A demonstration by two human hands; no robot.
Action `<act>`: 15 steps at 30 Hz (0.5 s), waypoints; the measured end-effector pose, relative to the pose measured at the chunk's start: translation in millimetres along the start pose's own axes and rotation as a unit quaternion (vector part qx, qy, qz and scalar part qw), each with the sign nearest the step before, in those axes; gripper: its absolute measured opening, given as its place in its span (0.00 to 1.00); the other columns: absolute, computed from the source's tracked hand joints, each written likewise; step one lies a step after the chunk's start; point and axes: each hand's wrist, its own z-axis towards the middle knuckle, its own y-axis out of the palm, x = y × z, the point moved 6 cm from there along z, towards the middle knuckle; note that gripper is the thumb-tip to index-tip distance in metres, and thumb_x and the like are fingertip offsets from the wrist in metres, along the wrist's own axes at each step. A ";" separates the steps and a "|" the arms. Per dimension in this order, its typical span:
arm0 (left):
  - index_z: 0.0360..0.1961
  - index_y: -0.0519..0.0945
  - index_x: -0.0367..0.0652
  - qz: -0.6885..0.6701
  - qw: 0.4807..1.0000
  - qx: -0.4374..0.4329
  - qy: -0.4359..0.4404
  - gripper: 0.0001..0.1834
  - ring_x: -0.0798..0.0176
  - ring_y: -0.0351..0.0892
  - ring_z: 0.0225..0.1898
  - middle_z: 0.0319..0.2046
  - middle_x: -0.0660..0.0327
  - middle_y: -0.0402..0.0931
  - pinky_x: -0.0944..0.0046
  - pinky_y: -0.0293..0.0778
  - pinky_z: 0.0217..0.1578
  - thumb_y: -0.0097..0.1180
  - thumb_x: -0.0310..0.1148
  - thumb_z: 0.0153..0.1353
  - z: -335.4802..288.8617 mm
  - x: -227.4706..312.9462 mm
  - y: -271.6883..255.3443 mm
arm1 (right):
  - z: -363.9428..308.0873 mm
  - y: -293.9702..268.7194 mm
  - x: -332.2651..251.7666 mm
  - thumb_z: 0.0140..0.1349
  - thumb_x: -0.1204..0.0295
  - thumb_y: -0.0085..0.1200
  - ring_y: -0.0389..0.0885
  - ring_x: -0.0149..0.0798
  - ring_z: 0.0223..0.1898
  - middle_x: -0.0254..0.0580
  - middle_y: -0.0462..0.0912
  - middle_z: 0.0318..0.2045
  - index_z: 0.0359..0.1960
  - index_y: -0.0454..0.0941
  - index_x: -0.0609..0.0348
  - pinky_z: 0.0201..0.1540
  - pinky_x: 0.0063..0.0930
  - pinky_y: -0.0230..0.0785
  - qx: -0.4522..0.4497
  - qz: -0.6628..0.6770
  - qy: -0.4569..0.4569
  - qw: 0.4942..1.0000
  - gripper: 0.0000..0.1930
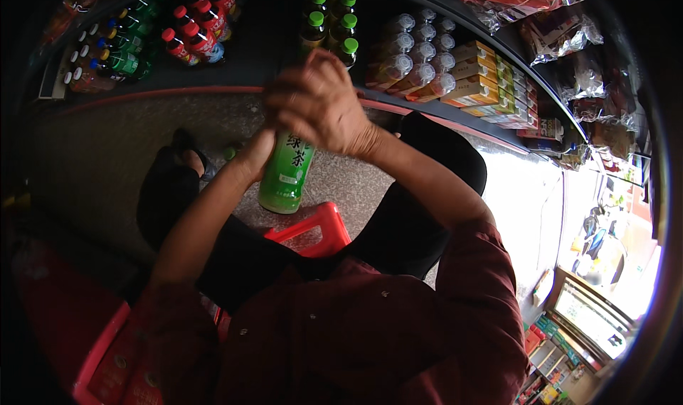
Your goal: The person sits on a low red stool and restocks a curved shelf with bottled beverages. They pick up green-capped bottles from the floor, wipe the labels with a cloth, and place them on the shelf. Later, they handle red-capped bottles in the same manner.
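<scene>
A green drink bottle (pixel 286 177) is held tilted in front of me, its base toward me. Around its left side my left hand (pixel 257 153) is closed. My right hand (pixel 329 108) lies across the bottle's upper part with bent fingers, smeared by motion. Behind those fingers is a dark patch that I cannot make out. The bottle's top and cap are hidden by the right hand. Below the bottle's base, between my knees, stands a red plastic stool or crate (pixel 331 228) with an opening in it.
Ahead runs a dark shelf with red-capped bottles (pixel 196 35), green-capped bottles (pixel 347 24), clear-lidded cups (pixel 421 53) and drink cartons (pixel 473 74). Bagged goods (pixel 569 35) hang at the upper right. Speckled floor (pixel 348 181) shows below. A red box (pixel 117 362) is at lower left.
</scene>
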 end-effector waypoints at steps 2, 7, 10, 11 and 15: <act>0.55 0.72 0.45 0.053 0.994 -0.089 -0.022 0.38 0.66 0.80 0.37 0.39 0.61 0.78 0.65 0.80 0.35 0.31 0.67 0.66 -1.7 2.4 8.9 | 1.5 -0.3 40.0 0.62 0.59 0.52 0.76 0.42 0.47 0.39 0.80 0.41 0.46 0.80 0.51 0.52 0.37 0.69 0.023 0.054 -0.021 0.998 0.15; 0.65 0.62 0.47 0.043 0.996 -0.082 -0.002 0.38 0.68 0.80 0.39 0.43 0.59 0.77 0.67 0.79 0.35 0.25 0.65 0.68 -6.9 5.8 15.7 | -15.0 21.8 79.6 0.67 0.59 0.47 0.81 0.39 0.42 0.43 0.83 0.38 0.45 0.78 0.61 0.48 0.29 0.73 0.029 0.478 0.387 0.788 0.18; 0.66 0.60 0.47 0.012 0.977 -0.210 -0.011 0.37 0.68 0.79 0.43 0.46 0.59 0.76 0.67 0.80 0.37 0.25 0.64 0.69 -2.7 7.9 11.3 | -25.2 36.6 83.6 0.69 0.55 0.42 0.78 0.35 0.47 0.40 0.81 0.45 0.52 0.74 0.61 0.54 0.29 0.70 0.049 0.612 0.467 0.636 0.22; 0.65 0.62 0.47 -0.010 0.991 -0.136 0.007 0.37 0.68 0.80 0.42 0.46 0.60 0.76 0.66 0.80 0.38 0.25 0.64 0.69 1.3 6.1 6.1 | -27.0 39.1 77.8 0.69 0.55 0.42 0.77 0.35 0.50 0.41 0.80 0.47 0.54 0.73 0.59 0.55 0.30 0.69 0.054 0.633 0.506 0.583 0.23; 0.60 0.68 0.46 -0.057 0.994 -0.084 0.036 0.38 0.64 0.81 0.41 0.45 0.60 0.77 0.61 0.80 0.39 0.29 0.67 0.67 -0.6 22.4 11.3 | -37.9 55.5 65.5 0.70 0.50 0.33 0.68 0.41 0.60 0.45 0.71 0.59 0.65 0.63 0.55 0.63 0.33 0.59 0.116 0.621 0.503 0.590 0.30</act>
